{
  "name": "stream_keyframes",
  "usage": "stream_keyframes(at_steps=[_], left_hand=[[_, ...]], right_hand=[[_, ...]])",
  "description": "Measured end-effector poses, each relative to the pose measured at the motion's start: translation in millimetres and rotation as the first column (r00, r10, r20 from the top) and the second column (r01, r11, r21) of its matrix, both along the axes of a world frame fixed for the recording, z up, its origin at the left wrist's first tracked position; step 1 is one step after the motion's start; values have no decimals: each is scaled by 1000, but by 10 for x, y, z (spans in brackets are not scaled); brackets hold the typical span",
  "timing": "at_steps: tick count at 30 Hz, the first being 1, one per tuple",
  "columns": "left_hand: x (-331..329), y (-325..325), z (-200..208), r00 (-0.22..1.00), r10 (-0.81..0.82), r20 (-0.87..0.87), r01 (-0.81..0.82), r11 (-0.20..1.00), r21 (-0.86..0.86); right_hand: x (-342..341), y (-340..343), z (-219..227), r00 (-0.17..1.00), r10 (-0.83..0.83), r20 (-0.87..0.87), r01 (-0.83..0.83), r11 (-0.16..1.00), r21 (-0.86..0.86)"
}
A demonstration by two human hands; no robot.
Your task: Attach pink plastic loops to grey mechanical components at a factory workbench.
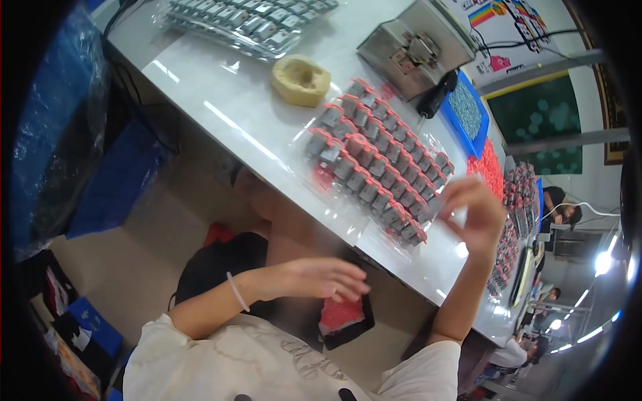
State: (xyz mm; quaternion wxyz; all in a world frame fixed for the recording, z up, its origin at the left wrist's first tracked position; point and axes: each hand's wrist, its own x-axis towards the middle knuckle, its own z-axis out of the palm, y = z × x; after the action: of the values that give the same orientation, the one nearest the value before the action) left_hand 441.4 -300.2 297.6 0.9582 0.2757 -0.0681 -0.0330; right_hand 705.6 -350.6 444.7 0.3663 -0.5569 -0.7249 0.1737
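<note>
My left hand (317,279) is over my lap, short of the table's edge, its fingers stretched out and holding nothing. Over the table, my right hand (476,212) reaches the right end of a clear plastic tray (304,157). Its fingers curl toward the thumb, smeared by motion; whatever they may hold is hidden. Rows of small grey blocks with coral-red caps (381,160) fill the tray. Beyond its left end sits a yellowish hollowed block (301,80).
A metal fixture (418,50) stands behind the tray, beside a black-handled tool (438,93). Farther right are a blue bin (466,110) of small pale-blue pieces and a coral-red pile (487,167). Another tray of grey parts (257,23) lies far left. An open red-lined container (344,314) sits below the table.
</note>
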Motion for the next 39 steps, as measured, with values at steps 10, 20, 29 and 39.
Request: stream_keyframes(at_steps=[10,20,29,39], left_hand=[[-124,-184,-615,954,-257,157,270,960,-69],[-453,239,-468,987,-137,84,133,990,51],[-1348,1285,308,767,638,62,-595,672,441],[-170,2297,789,394,350,850,-304,-823,480]], right_hand=[[785,573,-153,893,-433,123,438,774,-458],[757,372,-392,825,-457,332,536,819,-204],[1060,-372,-420,651,-713,260,682,700,211],[1824,-936,-871,583,-790,-188,809,545,218]])
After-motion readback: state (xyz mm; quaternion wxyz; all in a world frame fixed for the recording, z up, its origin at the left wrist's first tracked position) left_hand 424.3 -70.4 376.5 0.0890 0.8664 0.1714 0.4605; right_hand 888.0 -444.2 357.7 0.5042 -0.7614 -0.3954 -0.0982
